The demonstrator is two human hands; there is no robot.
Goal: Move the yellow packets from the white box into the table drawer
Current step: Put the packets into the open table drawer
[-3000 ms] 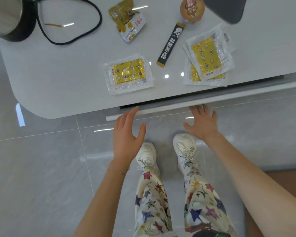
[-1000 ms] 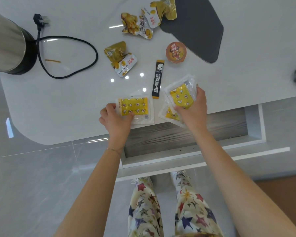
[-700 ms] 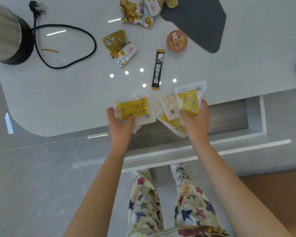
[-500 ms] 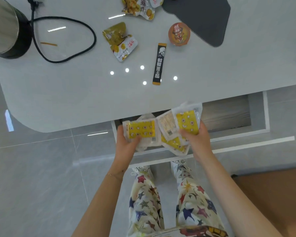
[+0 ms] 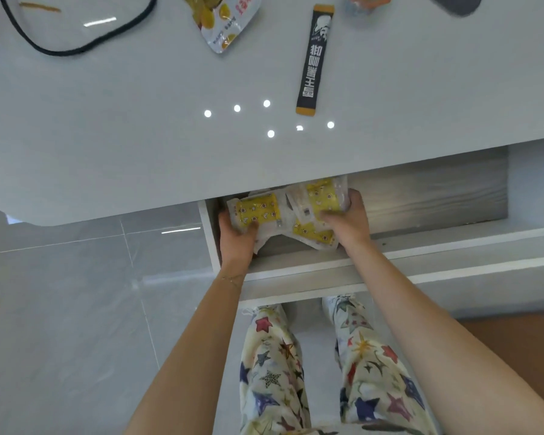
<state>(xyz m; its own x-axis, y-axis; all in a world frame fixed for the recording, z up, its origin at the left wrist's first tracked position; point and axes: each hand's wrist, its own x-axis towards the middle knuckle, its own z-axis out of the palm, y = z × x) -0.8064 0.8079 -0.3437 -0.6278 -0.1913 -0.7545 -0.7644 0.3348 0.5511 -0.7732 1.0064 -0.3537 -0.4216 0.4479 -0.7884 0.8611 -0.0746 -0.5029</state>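
Yellow packets are being put down into the open table drawer (image 5: pixel 437 243). One yellow packet (image 5: pixel 258 210) is gripped by the left hand (image 5: pixel 236 237), at the left end of the drawer. A small bunch of yellow packets (image 5: pixel 322 204) is gripped by the right hand (image 5: pixel 349 219), just beside the first packet and partly under the table's edge. All of them are held inside the drawer, but it cannot be told if they touch the drawer's bottom yet.

To do this step well, the packets should be lowered until they lie flat on the drawer's wood bottom. Only then should the fingers be opened. The packets are thin and slippery, so they should be laid down, not dropped. Corners should be kept away from the drawer's front wall, so nothing gets pinched when the drawer is shut. The black stick sachet (image 5: pixel 314 58) on the table (image 5: pixel 107 136) behind the drawer should be left alone.
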